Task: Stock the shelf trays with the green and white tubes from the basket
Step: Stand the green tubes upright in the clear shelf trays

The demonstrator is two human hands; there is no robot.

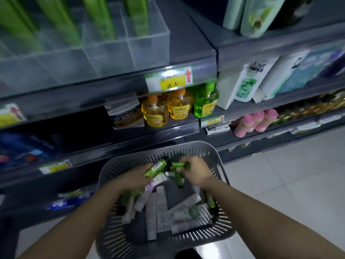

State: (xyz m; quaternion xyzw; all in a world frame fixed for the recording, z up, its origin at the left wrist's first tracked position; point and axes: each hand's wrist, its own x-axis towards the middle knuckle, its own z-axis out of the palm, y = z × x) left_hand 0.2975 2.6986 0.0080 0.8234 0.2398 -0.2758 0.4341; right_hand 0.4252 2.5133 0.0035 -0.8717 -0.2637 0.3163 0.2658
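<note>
Lower centre, the left hand [134,174] grasps a green tube [157,167] slanting up-right; the right hand [196,170] clenches a second tube [179,164]. The clear tray [140,47] lies upper left, nearer the left grip.

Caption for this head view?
Over the grey basket, the left hand grips a barcoded green tube, the right hand a second green tube; the clear shelf tray above holds green tubes.

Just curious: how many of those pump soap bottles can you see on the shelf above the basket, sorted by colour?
Yellow pump bottles: 2
Green pump bottle: 1
Total: 3 in plain view
</note>
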